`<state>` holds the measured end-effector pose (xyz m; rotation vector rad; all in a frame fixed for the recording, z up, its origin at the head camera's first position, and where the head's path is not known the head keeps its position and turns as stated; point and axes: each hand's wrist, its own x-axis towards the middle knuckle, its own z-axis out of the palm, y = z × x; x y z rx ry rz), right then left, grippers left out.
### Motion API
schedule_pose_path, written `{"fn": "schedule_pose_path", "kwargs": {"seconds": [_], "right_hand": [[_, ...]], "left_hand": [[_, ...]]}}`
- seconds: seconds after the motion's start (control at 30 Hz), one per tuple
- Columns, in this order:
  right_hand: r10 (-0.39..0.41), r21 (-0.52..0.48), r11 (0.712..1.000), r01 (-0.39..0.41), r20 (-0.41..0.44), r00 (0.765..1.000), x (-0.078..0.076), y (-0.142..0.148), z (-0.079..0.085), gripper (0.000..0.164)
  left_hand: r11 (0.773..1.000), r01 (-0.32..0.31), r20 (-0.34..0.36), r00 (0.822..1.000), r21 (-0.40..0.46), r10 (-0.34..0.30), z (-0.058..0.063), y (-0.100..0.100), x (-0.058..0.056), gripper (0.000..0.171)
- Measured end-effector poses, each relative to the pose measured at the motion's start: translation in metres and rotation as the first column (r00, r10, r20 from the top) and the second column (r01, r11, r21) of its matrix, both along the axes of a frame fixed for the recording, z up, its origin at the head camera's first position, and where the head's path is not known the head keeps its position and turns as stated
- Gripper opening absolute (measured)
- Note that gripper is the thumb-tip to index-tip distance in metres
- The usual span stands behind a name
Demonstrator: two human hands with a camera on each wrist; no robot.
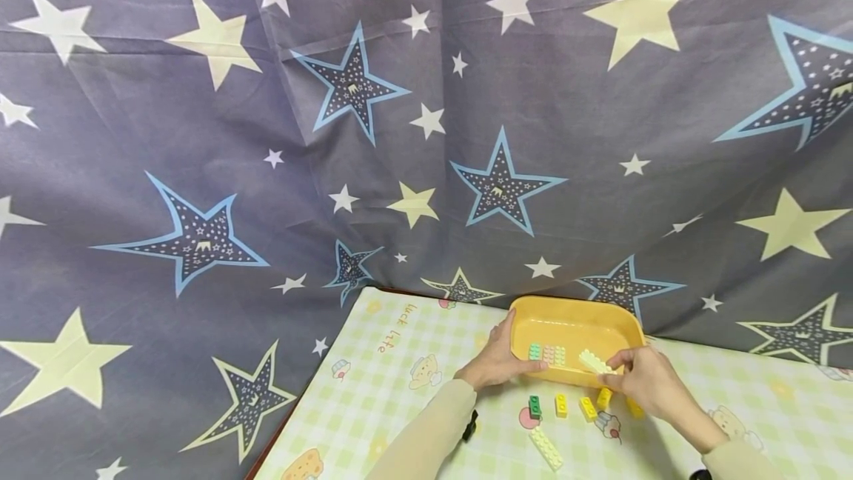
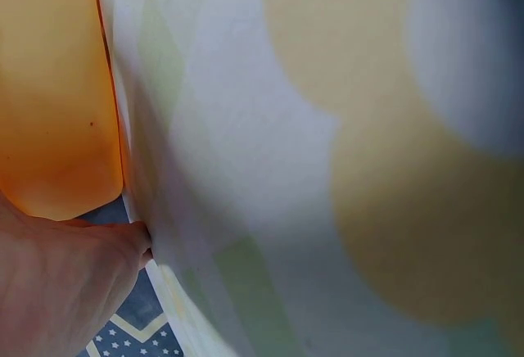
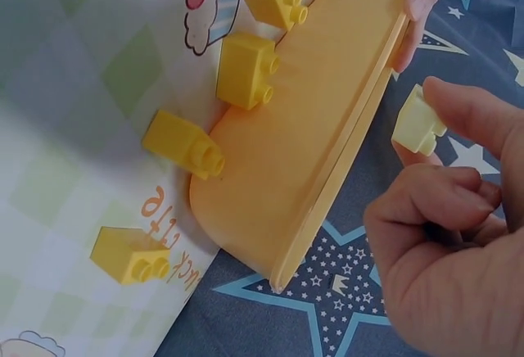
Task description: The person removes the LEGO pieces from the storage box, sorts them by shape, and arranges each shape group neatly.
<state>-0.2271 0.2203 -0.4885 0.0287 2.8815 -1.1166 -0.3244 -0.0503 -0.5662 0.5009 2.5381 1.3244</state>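
A yellow plastic bin (image 1: 576,307) stands at the back of the table. My left hand (image 1: 496,358) grips its left end, thumb along the front rim; in the left wrist view that hand (image 2: 70,279) appears beside the bin's wall (image 2: 57,95). Between thumb and finger, my right hand (image 1: 649,380) pinches a long pale yellow-green toy brick (image 1: 593,361), held over the bin's front right. From the right wrist, only the end of this brick (image 3: 419,124) shows past the rim. A teal brick (image 1: 535,352), a pink brick (image 1: 549,355) and a pale brick (image 1: 560,356) are inside the bin.
In front of the bin lie a dark green brick (image 1: 535,407), several yellow bricks (image 1: 561,405) and another long pale brick (image 1: 546,448). A checked cloth (image 1: 373,391) covers the table. Behind it hangs a grey star-print curtain (image 1: 426,169).
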Motion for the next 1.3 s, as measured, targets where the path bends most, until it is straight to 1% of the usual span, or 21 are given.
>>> {"fn": "schedule_pose_path", "kwargs": {"seconds": [0.37,0.6,0.8,1.07,1.3], "right_hand": [[-0.015,-0.022,1.0,0.015,0.01,1.0,0.017,-0.005,-0.001,0.022],[-0.036,-0.026,0.999,0.038,0.057,0.998,0.028,-0.007,-0.005,0.021],[-0.055,-0.021,0.998,0.057,0.086,0.995,0.04,-0.012,-0.015,0.021],[-0.071,-0.005,0.997,0.072,0.121,0.99,0.054,-0.02,-0.034,0.017],[-0.107,-0.025,0.993,0.115,0.209,0.972,0.06,-0.025,-0.049,0.018]], "left_hand": [[1.0,-0.013,0.001,1.0,0.008,0.013,-0.002,0.0,0.003,0.127],[1.0,-0.021,0.009,1.0,-0.004,0.021,-0.002,0.0,0.004,0.127],[1.0,-0.021,0.012,1.0,-0.005,0.021,-0.001,0.0,0.003,0.128],[1.0,-0.022,0.007,1.0,-0.007,0.022,-0.002,0.0,0.0,0.127],[1.0,-0.021,0.006,1.0,-0.009,0.021,-0.003,0.001,-0.001,0.128]]}}
